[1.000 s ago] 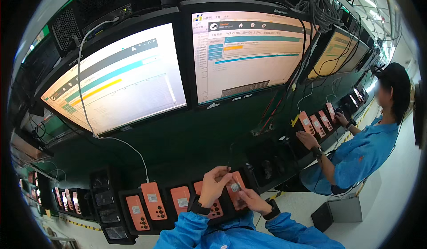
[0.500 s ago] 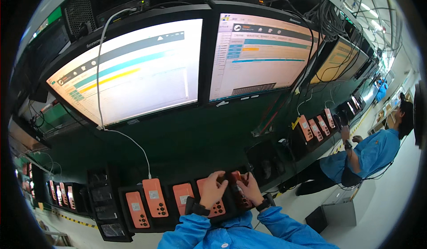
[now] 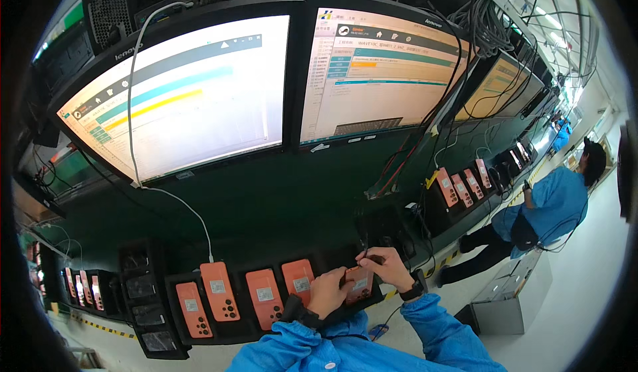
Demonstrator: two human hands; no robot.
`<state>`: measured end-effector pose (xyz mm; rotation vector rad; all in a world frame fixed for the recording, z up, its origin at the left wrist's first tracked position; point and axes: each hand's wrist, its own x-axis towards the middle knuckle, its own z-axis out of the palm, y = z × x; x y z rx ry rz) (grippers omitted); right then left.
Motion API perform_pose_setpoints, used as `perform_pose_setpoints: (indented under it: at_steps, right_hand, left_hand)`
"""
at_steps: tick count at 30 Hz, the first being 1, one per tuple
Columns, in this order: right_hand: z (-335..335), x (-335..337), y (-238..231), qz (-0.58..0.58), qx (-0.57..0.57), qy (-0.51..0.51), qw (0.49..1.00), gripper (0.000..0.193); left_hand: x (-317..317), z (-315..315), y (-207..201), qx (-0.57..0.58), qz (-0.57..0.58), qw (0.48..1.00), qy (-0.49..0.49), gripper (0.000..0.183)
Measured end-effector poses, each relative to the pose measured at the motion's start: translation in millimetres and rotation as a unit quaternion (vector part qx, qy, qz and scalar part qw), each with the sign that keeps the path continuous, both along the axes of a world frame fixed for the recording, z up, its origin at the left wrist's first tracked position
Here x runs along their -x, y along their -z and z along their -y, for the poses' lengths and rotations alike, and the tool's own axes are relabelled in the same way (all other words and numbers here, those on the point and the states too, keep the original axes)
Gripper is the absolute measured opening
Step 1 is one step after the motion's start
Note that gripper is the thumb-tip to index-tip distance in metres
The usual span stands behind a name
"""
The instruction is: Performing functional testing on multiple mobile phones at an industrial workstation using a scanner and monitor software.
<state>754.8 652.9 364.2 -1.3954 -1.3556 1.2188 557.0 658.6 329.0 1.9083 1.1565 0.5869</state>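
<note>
A coral phone [image 3: 361, 285] lies back up at the right end of a black tray [image 3: 246, 333]. My left hand [image 3: 327, 293] is closed on its left edge. At the phone's upper end my right hand [image 3: 391, 270] pinches a dark cable plug [image 3: 363, 254], its lead running up and away. Whether the plug sits in the phone's port cannot be made out. Left of my hands in the same tray lie more coral phones: one [image 3: 297, 270] partly behind my left hand, another [image 3: 260, 285], one [image 3: 216, 280] with a white cable [image 3: 207, 229] at its top, and the leftmost [image 3: 191, 295].
Two large lit monitors [image 3: 179, 99] [image 3: 379, 73] stand behind the tray. A black rack with dark slots [image 3: 147, 315] adjoins it on the left. Further right, more coral phones [image 3: 458, 189] lie on a bench, near a person in blue [image 3: 555, 196]. Cables hang at upper right.
My left hand has moved right and down onto the rightmost phone. My right hand has come to its upper end, now pinching a cable plug. The person at right has turned away.
</note>
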Motion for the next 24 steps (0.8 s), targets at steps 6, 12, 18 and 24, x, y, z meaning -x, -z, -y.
perform_pose_setpoints:
  at_steps: [6,12,18,24]
  right_hand:
    - [-5.1,0.9,-20.8,0.167,-0.032,-0.034,0.985,0.018]
    - [-3.9,6.6,-28.4,0.136,-0.025,-0.014,0.99,0.02]
    - [-6.7,3.7,-33.4,0.242,-0.088,-0.075,0.963,0.018]
    - [-1.1,5.6,-19.1,0.195,-0.064,-0.06,0.977,0.015]
  left_hand:
    - [1.0,4.0,-5.4,-0.039,0.024,0.999,-0.023,0.03]
    - [1.7,8.3,-8.5,-0.033,0.013,0.999,-0.026,0.029]
    - [2.2,10.5,-2.4,-0.035,0.0,0.999,-0.016,0.035]
    - [6.8,9.6,-7.1,-0.018,0.014,1.0,-0.014,0.037]
